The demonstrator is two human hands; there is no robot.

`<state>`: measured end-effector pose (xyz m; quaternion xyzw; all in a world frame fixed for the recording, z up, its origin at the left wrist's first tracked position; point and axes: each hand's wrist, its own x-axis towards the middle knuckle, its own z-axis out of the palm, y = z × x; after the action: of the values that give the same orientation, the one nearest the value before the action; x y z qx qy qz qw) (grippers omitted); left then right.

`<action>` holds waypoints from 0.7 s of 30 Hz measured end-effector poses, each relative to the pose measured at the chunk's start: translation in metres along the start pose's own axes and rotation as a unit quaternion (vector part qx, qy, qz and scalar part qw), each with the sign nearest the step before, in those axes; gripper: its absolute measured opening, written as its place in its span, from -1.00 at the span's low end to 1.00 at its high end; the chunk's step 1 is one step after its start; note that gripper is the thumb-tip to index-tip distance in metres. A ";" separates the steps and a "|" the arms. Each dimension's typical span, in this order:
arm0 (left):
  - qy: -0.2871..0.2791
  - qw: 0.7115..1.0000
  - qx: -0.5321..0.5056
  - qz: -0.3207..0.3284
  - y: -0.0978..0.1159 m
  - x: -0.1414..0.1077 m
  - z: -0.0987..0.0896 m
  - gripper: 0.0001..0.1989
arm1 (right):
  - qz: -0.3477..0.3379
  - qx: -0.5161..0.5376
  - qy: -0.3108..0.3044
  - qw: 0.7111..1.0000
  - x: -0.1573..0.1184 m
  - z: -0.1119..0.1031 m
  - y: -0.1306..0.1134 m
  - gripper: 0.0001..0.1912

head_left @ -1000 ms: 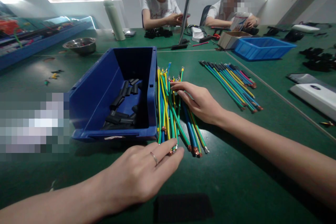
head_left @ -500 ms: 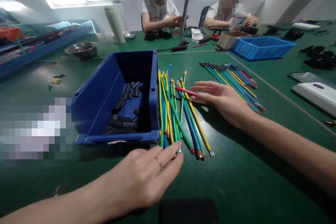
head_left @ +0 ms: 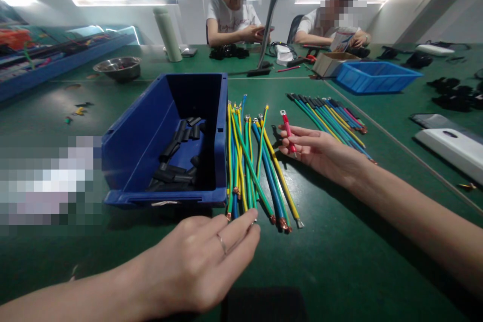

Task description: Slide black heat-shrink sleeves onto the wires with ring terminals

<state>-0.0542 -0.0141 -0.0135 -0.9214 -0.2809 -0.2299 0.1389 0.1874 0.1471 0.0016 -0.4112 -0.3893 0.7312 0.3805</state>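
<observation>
Between its thumb and fingers, my right hand [head_left: 320, 151] grips a short red wire [head_left: 289, 133] with a ring lug at its upper end. My left hand [head_left: 211, 256] is at the near ends of a loose pile of green, yellow and blue wires [head_left: 247, 161]; its fingers are bent together and their tips' hold is hidden. Left of the pile stands a dark blue bin [head_left: 132, 146] with black sleeves [head_left: 177, 166] inside. A row of wires with black sleeves on their far ends [head_left: 328, 115] lies beyond my right hand.
A light blue tray [head_left: 377, 78] and a cardboard box [head_left: 332, 64] stand at the back right. A metal bowl [head_left: 118, 68] and a green bottle [head_left: 167, 35] are back left. A metal pole [head_left: 272, 10] rises mid-table. Two people sit across. A white device [head_left: 449, 148] lies right.
My right hand has lifted the red wire off the pile and turned it from nearly level to steep, moving slightly right. My left hand has barely shifted.
</observation>
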 end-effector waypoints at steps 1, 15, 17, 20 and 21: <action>0.002 1.000 -0.001 0.002 0.000 0.000 -0.001 -0.64 | -0.001 -0.001 0.001 1.000 0.001 -0.001 0.000 -0.74; 0.007 0.999 0.040 0.007 0.005 0.005 -0.006 -0.70 | -0.045 -0.311 0.022 0.949 -0.014 0.014 0.008 -0.72; 0.008 0.999 0.040 0.003 0.005 0.004 -0.005 -0.69 | -0.049 -0.300 0.008 0.953 -0.013 0.015 0.010 -0.74; 0.008 0.999 0.031 0.005 0.004 0.004 -0.004 -0.68 | -0.060 -0.288 0.001 0.956 -0.011 0.012 0.012 -0.74; 0.009 1.000 0.029 0.007 0.004 0.004 -0.004 -0.68 | -0.066 -0.285 -0.001 0.956 -0.010 0.011 0.013 -0.73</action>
<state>-0.0506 -0.0167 -0.0090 -0.9170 -0.2797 -0.2287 0.1693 0.1778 0.1297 -0.0026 -0.4752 -0.6078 0.5640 0.2943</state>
